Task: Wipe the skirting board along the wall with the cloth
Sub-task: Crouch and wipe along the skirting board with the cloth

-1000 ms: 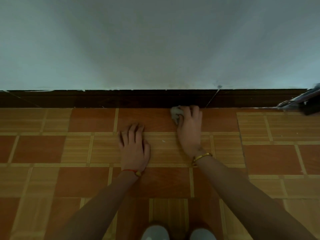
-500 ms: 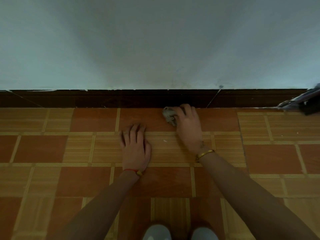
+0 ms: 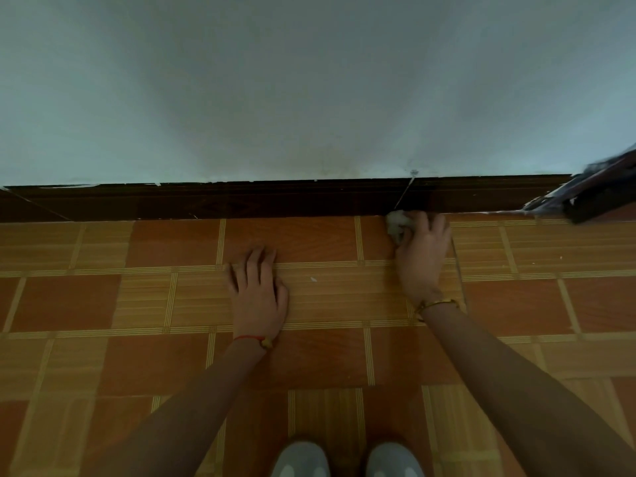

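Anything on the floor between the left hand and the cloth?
In the head view, only tiled floor separates the flat left hand from the cloth held by the right hand, apart from a small white speck.

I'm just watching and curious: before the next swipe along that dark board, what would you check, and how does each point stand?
1. Cloth gripped by the right hand: ok.
2. Cloth against the foot of the skirting board: ok.
3. Left hand flat on the floor for support: ok.
4. Path rightward: dark object leans at the board: not ok.
5. Board already clean: cannot tell.
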The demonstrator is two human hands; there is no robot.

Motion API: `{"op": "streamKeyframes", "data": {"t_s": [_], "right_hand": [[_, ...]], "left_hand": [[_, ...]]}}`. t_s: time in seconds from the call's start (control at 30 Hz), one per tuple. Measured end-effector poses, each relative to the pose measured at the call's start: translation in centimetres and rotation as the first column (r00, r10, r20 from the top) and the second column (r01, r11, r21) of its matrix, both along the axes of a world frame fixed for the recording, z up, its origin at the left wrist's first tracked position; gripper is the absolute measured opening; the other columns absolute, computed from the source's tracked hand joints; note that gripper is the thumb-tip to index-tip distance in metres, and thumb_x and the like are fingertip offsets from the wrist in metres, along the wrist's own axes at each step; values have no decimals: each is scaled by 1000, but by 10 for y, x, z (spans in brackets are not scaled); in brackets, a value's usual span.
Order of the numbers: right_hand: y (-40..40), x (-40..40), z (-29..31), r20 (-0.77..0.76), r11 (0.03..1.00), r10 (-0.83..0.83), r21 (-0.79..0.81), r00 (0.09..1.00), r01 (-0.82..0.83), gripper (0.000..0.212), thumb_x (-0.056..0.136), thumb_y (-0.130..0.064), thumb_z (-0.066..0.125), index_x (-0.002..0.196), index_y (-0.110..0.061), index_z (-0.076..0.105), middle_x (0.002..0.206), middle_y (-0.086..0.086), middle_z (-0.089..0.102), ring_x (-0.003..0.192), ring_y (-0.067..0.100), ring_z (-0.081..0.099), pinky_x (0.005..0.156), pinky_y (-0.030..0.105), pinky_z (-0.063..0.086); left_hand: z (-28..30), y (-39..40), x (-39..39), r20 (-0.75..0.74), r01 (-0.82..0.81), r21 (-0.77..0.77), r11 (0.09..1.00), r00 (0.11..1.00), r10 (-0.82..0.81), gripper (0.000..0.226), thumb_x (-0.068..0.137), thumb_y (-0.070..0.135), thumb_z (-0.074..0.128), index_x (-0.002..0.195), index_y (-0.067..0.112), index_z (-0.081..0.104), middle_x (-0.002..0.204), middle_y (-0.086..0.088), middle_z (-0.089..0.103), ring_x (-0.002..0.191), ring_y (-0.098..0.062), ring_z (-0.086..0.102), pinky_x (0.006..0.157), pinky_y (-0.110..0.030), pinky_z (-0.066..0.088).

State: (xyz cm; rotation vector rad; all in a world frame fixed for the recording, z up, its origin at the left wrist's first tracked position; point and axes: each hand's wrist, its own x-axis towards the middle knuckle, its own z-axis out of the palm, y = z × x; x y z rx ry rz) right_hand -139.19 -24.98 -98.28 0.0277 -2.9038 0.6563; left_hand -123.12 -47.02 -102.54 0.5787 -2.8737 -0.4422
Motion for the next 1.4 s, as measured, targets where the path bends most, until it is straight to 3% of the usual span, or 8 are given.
{"op": "streamKeyframes", "data": {"t_s": [0.13,0.27,0.37,0.5,0.6,0.7,1.13,1.4], "right_hand": [[-31,20,-5,4,951,308,-10,951,-308,39,79,5,62,117,-8,61,118,16,53,99,32,47,87,39,44],[-26,14,-6,-18,921,390,-3,921,-390,32,85,-1,61,115,-11,62,114,13,55,95,29,48,84,37,43],[2,1,-2,-31,946,322,33,946,-321,31,85,-4,62,115,-11,63,111,14,57,96,30,50,82,39,46],[55,-24,-2,-23,996,54,77,998,-52,35,86,-4,57,120,-8,60,115,20,56,101,36,50,83,44,45],[82,-38,-1,8,988,-139,74,990,138,38,87,-6,55,125,-5,55,122,24,52,106,41,48,87,47,42],[74,-36,0,24,978,-205,33,978,204,37,88,-6,55,125,-2,54,125,25,51,108,41,46,89,46,39],[43,16,-9,4,956,290,37,957,-290,31,82,1,59,113,-8,60,110,15,54,93,31,47,82,41,44],[57,15,3,32,969,213,-134,977,-207,27,87,2,56,113,-9,56,113,13,50,99,27,46,84,38,44]], "left_hand": [[1,2,-2,-17,-15,3,1000,1000,15,51,95,29,37,139,10,53,144,-13,50,136,-35,41,119,-62,21],[3,10,-2,-48,17,39,999,999,-15,47,95,26,39,138,12,54,141,-11,51,133,-36,46,118,-60,24],[5,24,-8,-64,99,56,994,993,-95,47,95,25,40,137,12,54,140,-11,52,132,-34,47,117,-61,25],[8,43,-19,-67,178,64,982,983,-174,46,94,26,40,135,12,56,140,-11,53,133,-34,46,116,-63,26],[10,55,-26,-61,245,62,968,969,-241,47,94,26,41,136,13,54,140,-12,52,133,-34,46,115,-65,27],[12,63,-31,-33,284,57,957,959,-282,48,94,27,41,139,13,53,142,-12,51,135,-34,43,116,-66,25],[4,73,-35,0,308,60,950,951,-308,47,96,27,43,139,11,53,147,-12,47,140,-33,39,120,-63,19],[9,71,-36,0,306,110,946,952,-308,46,96,27,47,140,13,52,147,-10,47,140,-31,40,119,-62,21]]}}
